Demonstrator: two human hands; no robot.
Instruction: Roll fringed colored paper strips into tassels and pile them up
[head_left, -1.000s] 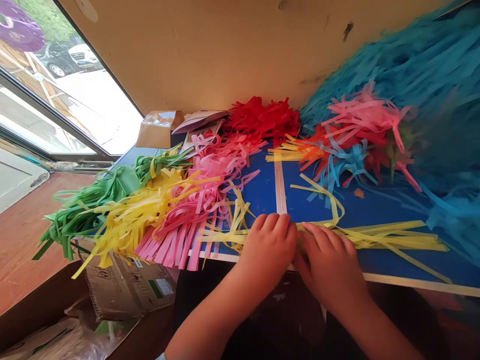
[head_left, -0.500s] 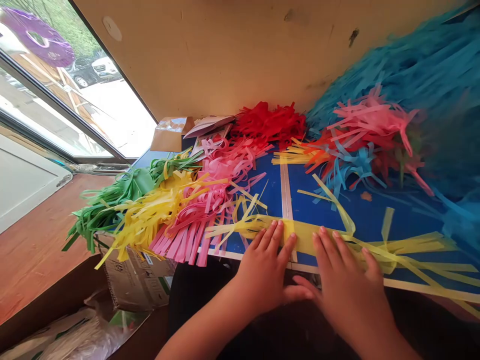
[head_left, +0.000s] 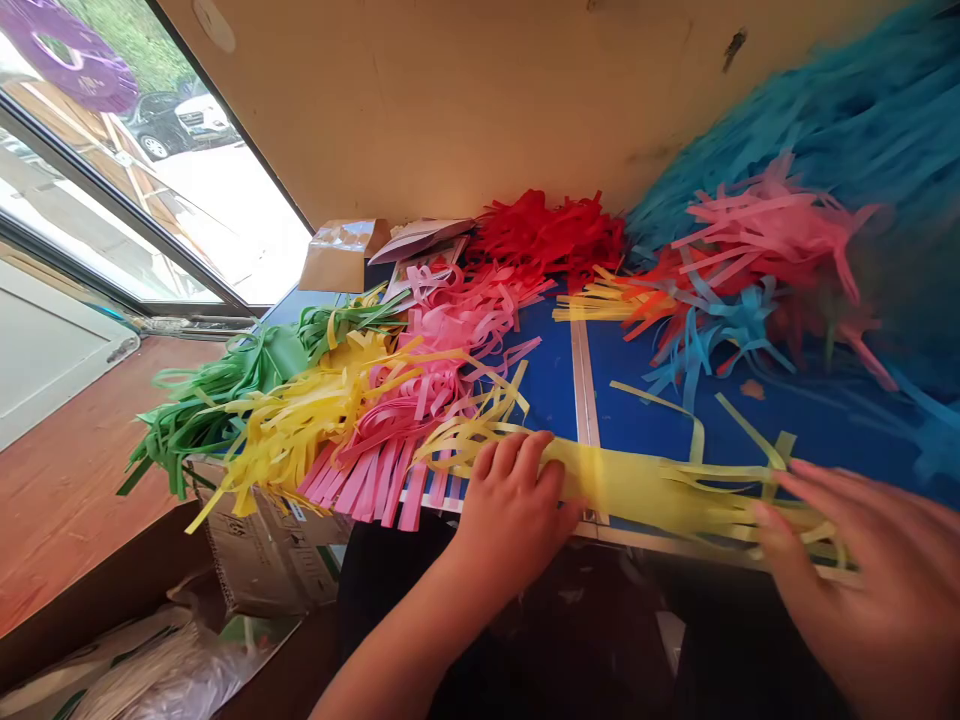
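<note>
A yellow tissue-paper strip (head_left: 630, 478) with fringed ends lies along the front edge of the blue table (head_left: 630, 350). My left hand (head_left: 517, 500) has its fingers curled over the strip's left part, gripping it, with the thumb near the table edge. Over the right fringe is my right hand (head_left: 862, 560), somewhat blurred, fingers stretched out and thumb apart. Whether it touches the fringe I cannot tell. Beside my left hand lie pink (head_left: 375, 470), yellow (head_left: 300, 430) and green (head_left: 225, 400) paper fringes.
Red fringe (head_left: 547, 235) lies by the wall, and mixed pink, orange and blue fringes (head_left: 720, 320) sit behind my right hand. A large blue fringe heap (head_left: 817, 130) fills the back right. A small brown box (head_left: 337, 262) stands near the window; a cardboard carton (head_left: 262, 550) is below left.
My right hand has moved right, from the strip's middle to its right fringe. My left hand's flat fingers have curled and shifted slightly left. The strip's right fringe is drawn in and bunched.
</note>
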